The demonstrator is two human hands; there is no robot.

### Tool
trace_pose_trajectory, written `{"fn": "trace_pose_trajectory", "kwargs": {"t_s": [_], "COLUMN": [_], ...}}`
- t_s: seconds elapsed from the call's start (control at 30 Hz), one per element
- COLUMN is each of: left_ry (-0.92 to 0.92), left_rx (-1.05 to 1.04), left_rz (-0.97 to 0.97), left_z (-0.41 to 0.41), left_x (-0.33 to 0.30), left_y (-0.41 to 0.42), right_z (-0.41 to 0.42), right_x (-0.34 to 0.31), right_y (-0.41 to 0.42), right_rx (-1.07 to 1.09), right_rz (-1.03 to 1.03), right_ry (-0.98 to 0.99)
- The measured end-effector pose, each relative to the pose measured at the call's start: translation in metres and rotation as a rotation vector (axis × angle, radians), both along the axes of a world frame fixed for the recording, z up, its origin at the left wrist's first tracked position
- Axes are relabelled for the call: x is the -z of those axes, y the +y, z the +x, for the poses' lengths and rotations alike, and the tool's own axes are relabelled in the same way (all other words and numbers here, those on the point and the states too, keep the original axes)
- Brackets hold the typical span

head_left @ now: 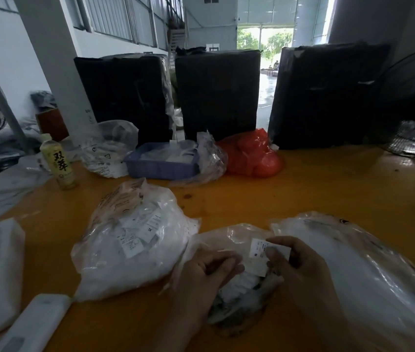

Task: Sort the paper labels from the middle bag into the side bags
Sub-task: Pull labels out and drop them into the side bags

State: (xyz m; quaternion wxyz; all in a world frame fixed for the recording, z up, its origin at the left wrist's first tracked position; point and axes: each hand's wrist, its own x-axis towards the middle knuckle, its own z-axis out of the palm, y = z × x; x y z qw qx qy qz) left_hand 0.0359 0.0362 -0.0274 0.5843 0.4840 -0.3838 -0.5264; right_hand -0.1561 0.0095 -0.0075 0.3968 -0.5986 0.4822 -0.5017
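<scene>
Between the two hands, above the open mouth of the crumpled clear plastic middle bag (236,283), a small white paper label (264,252) printed with the letter M is held up. The right hand (300,265) pinches this label between thumb and fingers, which are curled round its edge. The left hand (206,275) rests at the bag's mouth with its fingers loosely curled; whether it holds plastic or a label, I cannot tell. To the left lies a full clear plastic bag of white labels (135,240), where one label marked XL shows through, and to the right lies a flatter clear plastic bag (368,257). In my judgement the risk is that the M label goes into the wrong side bag, because the labels look almost the same, or that a second label sticks to it. The thin paper could also slip onto the orange wooden table (302,189). I count three sorting bags, one lifted label and two hands. Farther away stand one green drink bottle (60,161), one blue plastic tray (160,168), one red plastic bag (252,154) and three black wrapped parcels (217,92).
</scene>
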Motion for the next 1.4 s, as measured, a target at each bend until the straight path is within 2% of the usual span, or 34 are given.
{"fn": "trace_pose_trajectory", "kwargs": {"t_s": [0.23,0.3,0.43,0.7,0.93,1.07,1.4], "left_ry": [-0.152,-0.147,-0.1,-0.268,-0.206,-0.134,-0.125], "left_rx": [0.051,0.065,0.08,0.033,0.056,0.074,0.075], "left_rz": [0.006,0.008,0.021,-0.004,-0.016,-0.006,-0.004], "left_z": [-0.0025,-0.0023,-0.004,-0.0025,-0.0038,-0.0033,-0.0019], "left_x": [-0.0038,-0.0047,-0.0061,-0.0048,-0.0066,-0.0059,-0.0043], "left_y": [0.0056,0.0061,0.0065,0.009,0.0086,0.0072,0.0069], "right_z": [0.0055,0.0067,0.007,0.0058,0.0036,0.0044,0.0049], "right_x": [-0.0023,-0.0013,0.0003,0.0026,0.001,-0.0001,0.0001], "right_y": [0.0065,0.0069,0.0073,0.0069,0.0078,0.0084,0.0086], "right_rx": [0.01,0.012,0.01,-0.049,0.041,0.052,0.023], "right_rz": [-0.156,-0.196,-0.221,-0.25,-0.264,-0.266,-0.297], "right_ry": [0.257,0.307,0.377,0.497,0.365,0.367,0.418]}}
